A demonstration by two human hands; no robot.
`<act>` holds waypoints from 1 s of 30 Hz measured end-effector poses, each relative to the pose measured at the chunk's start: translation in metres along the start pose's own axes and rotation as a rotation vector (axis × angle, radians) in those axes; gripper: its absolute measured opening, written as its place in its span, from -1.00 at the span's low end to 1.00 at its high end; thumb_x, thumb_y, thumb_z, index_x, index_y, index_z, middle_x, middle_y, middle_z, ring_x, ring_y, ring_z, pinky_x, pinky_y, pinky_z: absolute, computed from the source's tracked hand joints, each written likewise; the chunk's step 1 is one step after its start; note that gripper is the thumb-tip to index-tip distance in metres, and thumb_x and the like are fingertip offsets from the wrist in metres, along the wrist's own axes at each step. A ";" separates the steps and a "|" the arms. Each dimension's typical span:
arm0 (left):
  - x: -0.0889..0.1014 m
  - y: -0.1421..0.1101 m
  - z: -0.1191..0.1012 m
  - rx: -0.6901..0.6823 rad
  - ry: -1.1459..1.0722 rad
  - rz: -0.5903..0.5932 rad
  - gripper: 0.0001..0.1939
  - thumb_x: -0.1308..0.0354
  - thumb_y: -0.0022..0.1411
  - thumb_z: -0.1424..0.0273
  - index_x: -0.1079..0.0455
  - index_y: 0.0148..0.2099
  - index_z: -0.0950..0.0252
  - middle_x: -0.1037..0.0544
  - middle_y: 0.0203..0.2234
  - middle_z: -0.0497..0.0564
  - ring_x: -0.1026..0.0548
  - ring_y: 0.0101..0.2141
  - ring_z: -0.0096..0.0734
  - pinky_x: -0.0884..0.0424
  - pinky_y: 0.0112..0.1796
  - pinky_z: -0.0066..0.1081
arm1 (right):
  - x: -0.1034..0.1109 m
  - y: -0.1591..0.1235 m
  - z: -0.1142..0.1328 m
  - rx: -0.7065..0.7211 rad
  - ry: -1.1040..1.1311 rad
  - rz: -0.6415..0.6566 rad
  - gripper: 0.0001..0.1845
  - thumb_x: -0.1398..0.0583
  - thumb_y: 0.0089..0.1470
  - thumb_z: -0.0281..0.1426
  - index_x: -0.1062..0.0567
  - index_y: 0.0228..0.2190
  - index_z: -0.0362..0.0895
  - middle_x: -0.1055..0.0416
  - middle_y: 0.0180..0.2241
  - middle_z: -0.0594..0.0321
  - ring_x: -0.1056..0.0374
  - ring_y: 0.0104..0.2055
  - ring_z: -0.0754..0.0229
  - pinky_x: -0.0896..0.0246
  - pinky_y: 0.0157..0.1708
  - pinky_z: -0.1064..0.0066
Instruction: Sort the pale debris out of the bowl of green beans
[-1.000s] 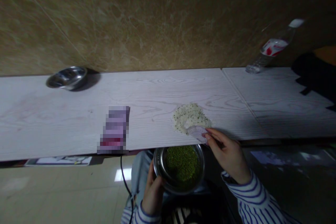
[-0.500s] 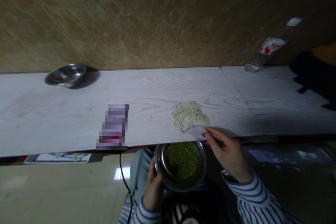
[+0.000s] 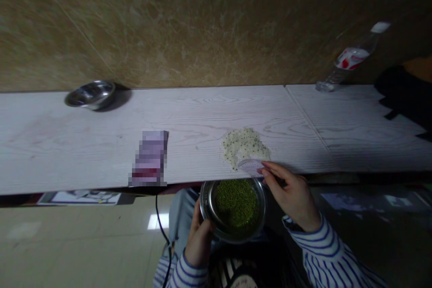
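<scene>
My left hand [image 3: 200,239] grips the left rim of a steel bowl [image 3: 260,229], which is held just below the table's front edge. Green beans [image 3: 236,202], like mung beans, lie inside it. Between the thumb and fingers of my right hand [image 3: 292,191] is a thin, pale, translucent scraper [image 3: 250,166] with a curved edge. It rests at the front side of a pile of white rice grains [image 3: 245,148] dotted with green beans. That pile lies on the table above the bowl.
A second steel bowl [image 3: 91,95] stands at the back left of the whitish table [image 3: 189,112]. A blurred-out flat object [image 3: 148,159] lies near the front edge, a cable [image 3: 158,220] hanging below. A plastic bottle [image 3: 351,59] and a dark item [image 3: 401,94] are at the right.
The view has shifted slightly, so the table's contents sit a little further right. Both hands keep their grips; the scraper stays at the pile's front edge.
</scene>
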State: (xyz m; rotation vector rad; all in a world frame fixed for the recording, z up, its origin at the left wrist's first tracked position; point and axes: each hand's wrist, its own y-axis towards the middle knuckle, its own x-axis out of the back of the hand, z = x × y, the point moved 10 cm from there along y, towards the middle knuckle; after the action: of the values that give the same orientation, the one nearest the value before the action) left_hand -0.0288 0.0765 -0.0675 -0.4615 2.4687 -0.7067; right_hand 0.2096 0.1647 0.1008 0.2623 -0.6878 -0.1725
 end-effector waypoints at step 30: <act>0.006 -0.002 0.007 0.015 -0.089 -0.015 -0.23 -0.34 -0.15 0.44 -0.36 0.20 0.19 -0.63 -0.14 0.07 -0.51 -0.06 -0.07 -0.40 -0.12 -0.27 | -0.006 -0.001 0.009 0.034 0.002 0.021 -0.72 -0.19 0.19 -0.31 -0.60 -0.14 -0.15 -0.65 -0.28 0.10 -0.60 -0.31 0.09 -0.52 -0.19 0.30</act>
State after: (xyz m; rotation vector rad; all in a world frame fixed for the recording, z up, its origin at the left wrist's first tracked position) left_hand -0.0293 0.0701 -0.0736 -0.4960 2.3774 -0.6950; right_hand 0.1994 0.1638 0.1040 0.2874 -0.6917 -0.1409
